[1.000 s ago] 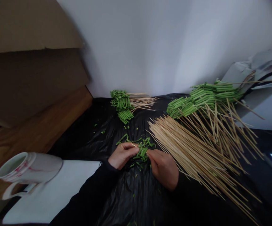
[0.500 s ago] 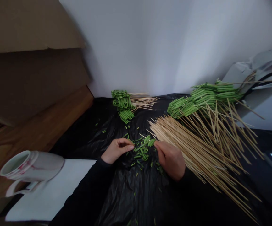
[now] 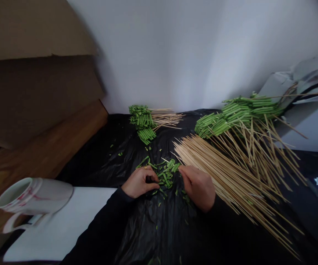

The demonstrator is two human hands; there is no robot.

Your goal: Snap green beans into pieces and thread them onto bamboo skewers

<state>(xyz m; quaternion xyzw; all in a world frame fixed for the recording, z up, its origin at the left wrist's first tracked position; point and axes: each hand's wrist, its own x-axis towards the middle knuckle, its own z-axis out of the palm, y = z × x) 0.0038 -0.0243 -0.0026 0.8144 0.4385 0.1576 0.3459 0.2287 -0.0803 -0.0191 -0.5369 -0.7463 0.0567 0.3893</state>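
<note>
A small heap of cut green stalks lies on a black plastic sheet, in the middle of the near part of the table and between the person's two hands. The left hand rests at the heap's near left edge, its fingers curled in and the thumb drawn up against the fingertips. Whether a piece is caught between them cannot be told. The right hand sits at the heap's right edge with thumb and forefinger pinched together, pointing toward the stalks. A thin pale stick shows over the heap just ahead of those fingertips, but it is too fine to tell whether the hand holds it. Both wrists are covered by dark sleeves. Loose green bits are scattered on the sheet around the heap. Just right of the right hand a broad pile of bare wooden skewers fans out toward the near right corner. Beyond it, by the wall, lies a large stack of skewers threaded with green stalks, and a smaller stack of the same sits farther left. To the left of the sheet a white mug stands at the edge of a white board, with a wooden surface and a cardboard box behind.
</note>
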